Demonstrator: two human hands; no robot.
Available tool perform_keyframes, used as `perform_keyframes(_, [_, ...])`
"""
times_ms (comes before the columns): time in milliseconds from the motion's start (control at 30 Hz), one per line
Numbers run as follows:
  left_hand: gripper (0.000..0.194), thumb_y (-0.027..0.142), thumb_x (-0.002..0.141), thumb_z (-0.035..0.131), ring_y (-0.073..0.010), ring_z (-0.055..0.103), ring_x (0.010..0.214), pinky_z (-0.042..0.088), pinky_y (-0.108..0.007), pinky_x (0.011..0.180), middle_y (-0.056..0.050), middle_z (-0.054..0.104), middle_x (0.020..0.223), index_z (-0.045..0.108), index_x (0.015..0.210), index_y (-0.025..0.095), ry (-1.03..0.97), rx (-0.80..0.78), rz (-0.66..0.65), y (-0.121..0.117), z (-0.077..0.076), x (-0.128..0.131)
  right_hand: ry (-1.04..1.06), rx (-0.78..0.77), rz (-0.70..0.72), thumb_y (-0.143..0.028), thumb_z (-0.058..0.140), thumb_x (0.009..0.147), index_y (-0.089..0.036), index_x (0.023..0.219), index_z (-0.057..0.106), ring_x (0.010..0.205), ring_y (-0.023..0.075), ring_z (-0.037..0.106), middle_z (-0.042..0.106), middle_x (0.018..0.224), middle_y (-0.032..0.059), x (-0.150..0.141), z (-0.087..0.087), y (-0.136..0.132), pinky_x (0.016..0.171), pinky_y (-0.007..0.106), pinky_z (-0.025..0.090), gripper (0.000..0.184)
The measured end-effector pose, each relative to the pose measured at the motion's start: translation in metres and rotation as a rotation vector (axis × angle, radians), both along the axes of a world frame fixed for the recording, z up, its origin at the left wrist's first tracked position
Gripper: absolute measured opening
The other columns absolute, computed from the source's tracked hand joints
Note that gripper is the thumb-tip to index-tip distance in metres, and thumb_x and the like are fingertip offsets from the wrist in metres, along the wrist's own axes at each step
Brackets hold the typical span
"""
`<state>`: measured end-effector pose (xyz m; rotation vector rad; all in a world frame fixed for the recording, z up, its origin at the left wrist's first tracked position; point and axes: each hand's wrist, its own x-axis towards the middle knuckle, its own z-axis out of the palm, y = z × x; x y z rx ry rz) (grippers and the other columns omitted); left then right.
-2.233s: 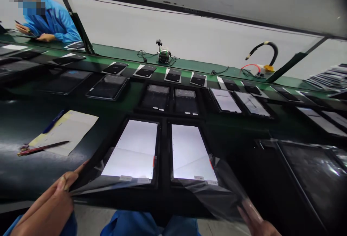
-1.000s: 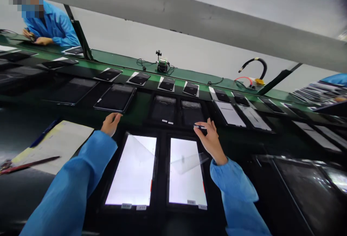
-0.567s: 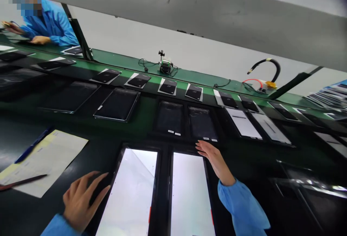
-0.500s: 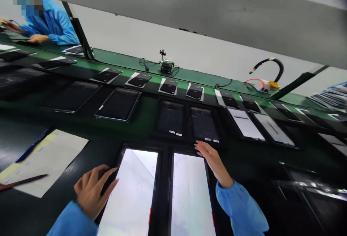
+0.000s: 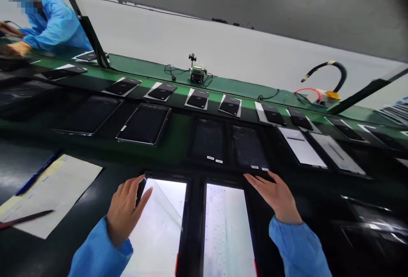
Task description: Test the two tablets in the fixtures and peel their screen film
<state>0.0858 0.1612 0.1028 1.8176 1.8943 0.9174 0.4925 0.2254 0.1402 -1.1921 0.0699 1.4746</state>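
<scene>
Two lit white screens lie side by side in black frames just in front of me: the left screen (image 5: 161, 230) and the right screen (image 5: 227, 234). A clear film lies over the left screen, one corner folded back. My left hand (image 5: 126, 209) rests flat on the far left corner of the left screen, fingers spread, holding nothing. My right hand (image 5: 276, 194) lies flat, fingers together, on the black frame beside the far right corner of the right screen. Both sleeves are blue.
A paper sheet (image 5: 47, 194) with a blue pen and a red pencil lies at left. Rows of dark tablets (image 5: 145, 124) and small black phones (image 5: 197, 97) fill the green belt (image 5: 178, 134). A co-worker in blue (image 5: 51, 22) stands at far left. A camera stand (image 5: 197, 71) and hose (image 5: 328, 66) sit behind.
Earlier both hands pulled film off the near ends of the two screens, then reached to the far ends. My left hand slid from beside the left screen onto its far corner; my right moved slightly right.
</scene>
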Motion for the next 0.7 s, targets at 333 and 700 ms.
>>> perform_keyframes(333, [0.056,0.059,0.082,0.050,-0.0252,0.049,0.111,0.033,-0.043,0.094,-0.004,0.057,0.121,0.038,0.131,0.034,-0.608,-0.496,-0.222,-0.019,-0.007,0.030,0.020,-0.155,-0.106,-0.026,0.042,0.090,-0.008,0.123,0.041,0.122,0.0335,0.047,0.046,0.125,0.0235,0.036,-0.020,0.014,0.065,0.039,0.062,0.038])
perform_keyframes(700, [0.035,0.052,0.083,0.055,-0.0288,0.050,0.097,0.039,-0.048,0.086,-0.009,0.059,0.105,0.061,0.104,0.024,0.011,0.081,0.046,-0.030,-0.030,-0.004,-0.137,0.037,-0.048,-0.036,0.059,0.079,-0.020,0.072,0.053,0.045,0.0112,0.046,0.045,0.055,-0.0038,0.023,-0.061,0.040,0.038,0.024,0.048,0.018])
